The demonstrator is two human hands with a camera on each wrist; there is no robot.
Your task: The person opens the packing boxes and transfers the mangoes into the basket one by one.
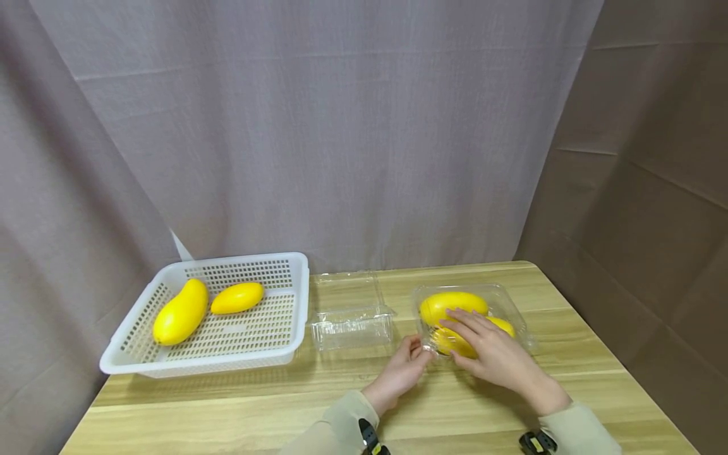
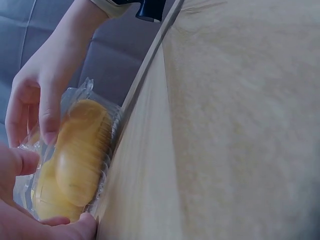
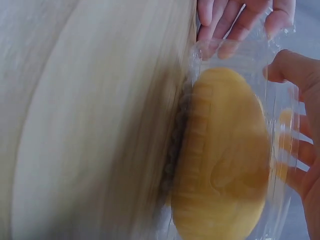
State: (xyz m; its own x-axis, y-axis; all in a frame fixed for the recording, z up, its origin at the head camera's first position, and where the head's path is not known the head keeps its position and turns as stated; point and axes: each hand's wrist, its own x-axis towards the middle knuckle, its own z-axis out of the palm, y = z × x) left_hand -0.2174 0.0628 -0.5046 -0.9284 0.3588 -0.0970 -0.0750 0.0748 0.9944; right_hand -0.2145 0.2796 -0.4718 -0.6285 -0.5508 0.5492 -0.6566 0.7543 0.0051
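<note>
A clear plastic clamshell box (image 1: 514,303) with yellow mangoes inside lies at the right of the table. One mango (image 1: 446,305) is at the back of it; another mango (image 1: 503,325) lies in front, partly hidden by fingers. My left hand (image 1: 402,371) pinches the box's front left corner between thumb and fingers. Spread over the top of the box, my right hand (image 1: 491,349) rests on the lid with its fingers fairly straight. In the right wrist view a mango (image 3: 225,150) shows through the clear wall, with the left fingers at the box's far end.
A white perforated basket (image 1: 300,303) stands at the left, holding a large mango (image 1: 181,314) and a smaller mango (image 1: 237,297). Between basket and hands sits another clear clamshell box (image 1: 352,330), its lid raised at the back. A grey curtain (image 1: 364,139) hangs behind the table (image 1: 239,404).
</note>
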